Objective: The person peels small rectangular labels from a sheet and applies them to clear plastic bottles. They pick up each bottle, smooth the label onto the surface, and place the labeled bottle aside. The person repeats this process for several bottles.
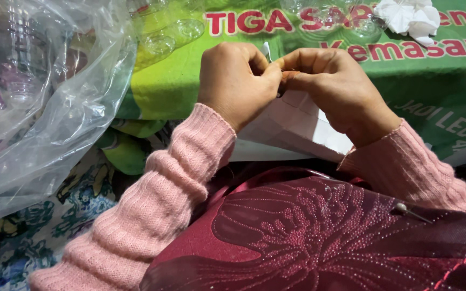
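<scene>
My left hand [237, 82] and my right hand [334, 86] meet at the fingertips above a sheet of white paper [297, 126]. Both pinch a small white piece [266, 51] that sticks up between the thumbs; most of it is hidden by the fingers. Pink knitted sleeves cover both forearms. The paper hangs down from under my hands toward my lap.
A large clear plastic bag [44, 97] holding clear plastic cups fills the left side. A green printed sack [438, 91] lies under and behind the hands. A crumpled white paper flower [410, 17] sits at the top right. Dark red beaded fabric [308, 231] covers my lap.
</scene>
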